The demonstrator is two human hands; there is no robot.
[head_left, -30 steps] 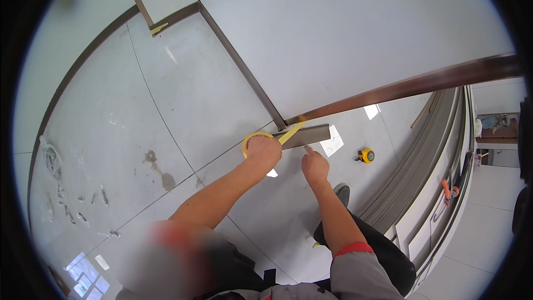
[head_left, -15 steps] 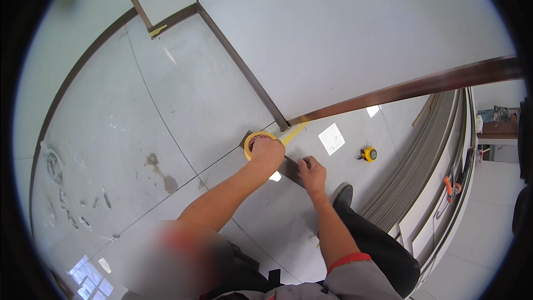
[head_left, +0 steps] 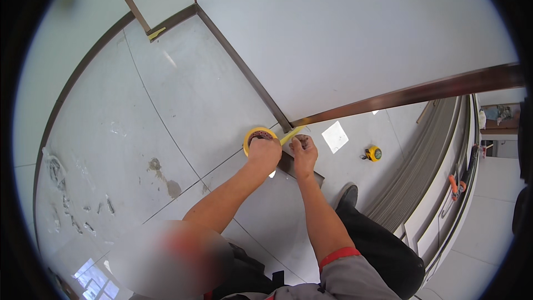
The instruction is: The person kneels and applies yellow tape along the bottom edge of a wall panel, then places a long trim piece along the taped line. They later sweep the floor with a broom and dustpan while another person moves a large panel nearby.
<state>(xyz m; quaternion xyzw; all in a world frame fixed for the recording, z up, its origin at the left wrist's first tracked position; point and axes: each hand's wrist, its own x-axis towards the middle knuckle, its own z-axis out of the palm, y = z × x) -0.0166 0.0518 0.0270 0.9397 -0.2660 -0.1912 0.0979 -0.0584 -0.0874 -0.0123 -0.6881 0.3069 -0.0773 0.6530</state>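
Note:
My left hand (head_left: pixel 264 153) grips a roll of yellow masking tape (head_left: pixel 247 143), its fingers closed through the ring. A strip of tape (head_left: pixel 292 134) runs from the roll toward the wall corner, where the brown skirting board (head_left: pixel 242 69) meets a brown trim (head_left: pixel 400 95). My right hand (head_left: pixel 304 153) is beside this strip, fingertips pinched together; whether they hold the strip's edge is hard to make out. Below both hands a flat grey-brown piece (head_left: pixel 288 166) lies at a slant, its upper part hidden by them.
On the tiles to the right is a yellow tape measure (head_left: pixel 373 153). Long grey-brown strips (head_left: pixel 408 161) are stacked at far right, with an orange-handled tool (head_left: pixel 456 187) past them. Plastic scraps (head_left: pixel 55 169) lie at left. My shoe (head_left: pixel 348 194) is near the right hand.
My right hand has moved up and left, off the flat grey-brown piece, to the tape strip. That piece has shifted toward the lower right. My left hand keeps the roll.

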